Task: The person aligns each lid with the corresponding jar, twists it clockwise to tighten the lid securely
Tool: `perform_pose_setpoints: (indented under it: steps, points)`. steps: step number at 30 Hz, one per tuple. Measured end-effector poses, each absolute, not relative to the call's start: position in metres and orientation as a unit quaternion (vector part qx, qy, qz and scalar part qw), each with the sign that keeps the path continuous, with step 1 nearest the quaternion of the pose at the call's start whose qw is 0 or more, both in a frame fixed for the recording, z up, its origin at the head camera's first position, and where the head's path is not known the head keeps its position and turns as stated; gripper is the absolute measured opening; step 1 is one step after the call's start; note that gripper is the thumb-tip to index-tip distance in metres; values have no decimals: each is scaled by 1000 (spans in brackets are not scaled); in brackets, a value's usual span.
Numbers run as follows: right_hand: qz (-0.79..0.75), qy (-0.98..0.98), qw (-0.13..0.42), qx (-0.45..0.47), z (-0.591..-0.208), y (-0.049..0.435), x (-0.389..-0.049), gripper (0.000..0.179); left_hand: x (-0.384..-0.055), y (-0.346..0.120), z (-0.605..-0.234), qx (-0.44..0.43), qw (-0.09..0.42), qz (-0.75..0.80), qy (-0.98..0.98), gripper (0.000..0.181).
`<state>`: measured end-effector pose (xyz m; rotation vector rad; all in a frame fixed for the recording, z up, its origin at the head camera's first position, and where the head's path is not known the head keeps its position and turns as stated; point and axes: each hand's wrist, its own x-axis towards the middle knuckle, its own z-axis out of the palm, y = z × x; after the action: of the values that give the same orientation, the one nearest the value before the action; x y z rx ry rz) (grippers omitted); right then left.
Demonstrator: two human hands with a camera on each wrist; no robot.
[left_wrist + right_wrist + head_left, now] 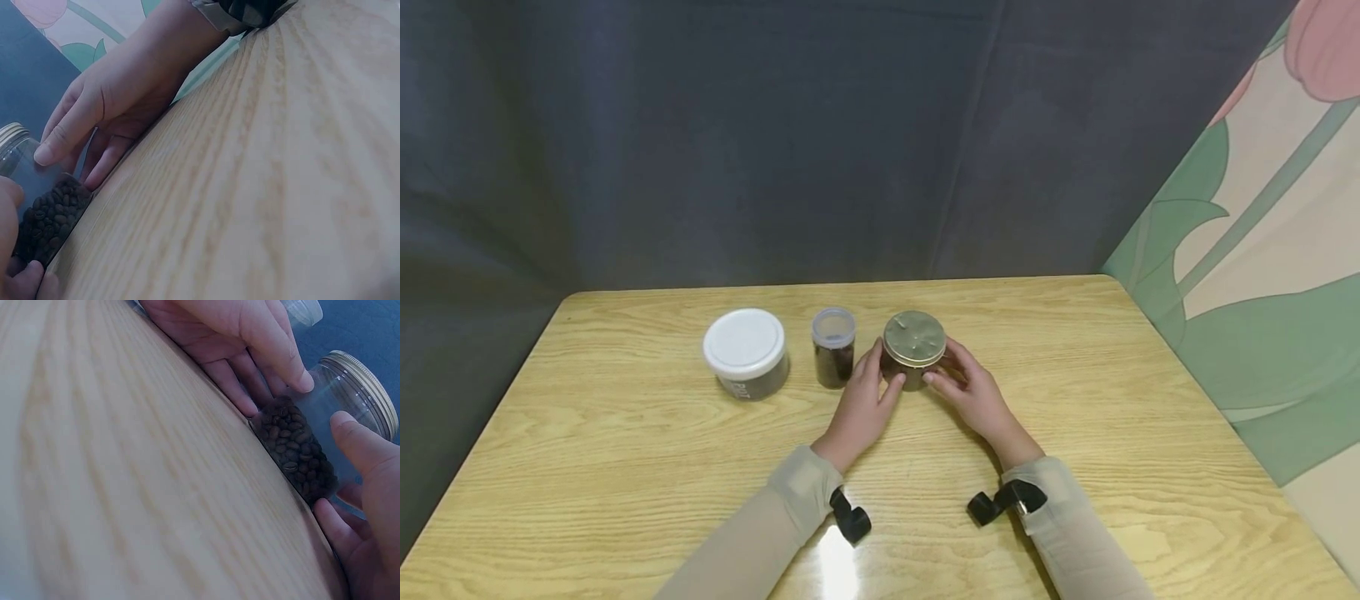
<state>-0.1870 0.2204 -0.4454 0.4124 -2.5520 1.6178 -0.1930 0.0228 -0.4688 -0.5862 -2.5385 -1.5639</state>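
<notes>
A clear jar (913,337) of dark coffee beans, with a gold-coloured metal lid, stands upright on the wooden table. My left hand (861,412) holds it from the left side, and my right hand (981,404) from the right. Both thumbs lie on the near side of the glass, with the other fingers curved around the sides. In the right wrist view the coffee beans (294,450) fill the lower part of the jar, and the ridged lid (369,387) is on top. Some fingertips are hidden behind the jar.
Just left of the jar stands a narrower clear container (834,350) with dark contents and a translucent lid. Farther left is a wide tub (745,346) with a white lid. A dark curtain (775,150) hangs behind the table (625,467); a flower-patterned surface (1262,275) is at right.
</notes>
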Motion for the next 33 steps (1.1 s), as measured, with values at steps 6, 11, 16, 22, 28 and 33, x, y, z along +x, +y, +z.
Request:
perform_pose_setpoints:
  steps: [6,11,16,22,28,33]
  points:
    - [530,-835,42,141,-426,214,-180,61,-192,22,-468,-189,48,-501,-843,66]
    - [540,-829,43,138,-444,221,-188,63,-188,19,-464,-183,20,-479,-858,69]
    - [553,-822,38,135,-458,227,-195,63,-181,12,-452,-182,-25,-443,-878,72]
    - [569,-809,35,139,-461,230,-195,61,-176,4,-437,-203,-53,-405,-890,71]
    - [575,-805,37,140,-462,229,-195,61,-168,-5,-435,-240,-49,-368,-897,63]
    - [563,-813,43,139,-461,230,-191,59,-154,-22,-428,-268,-37,-327,-906,49]
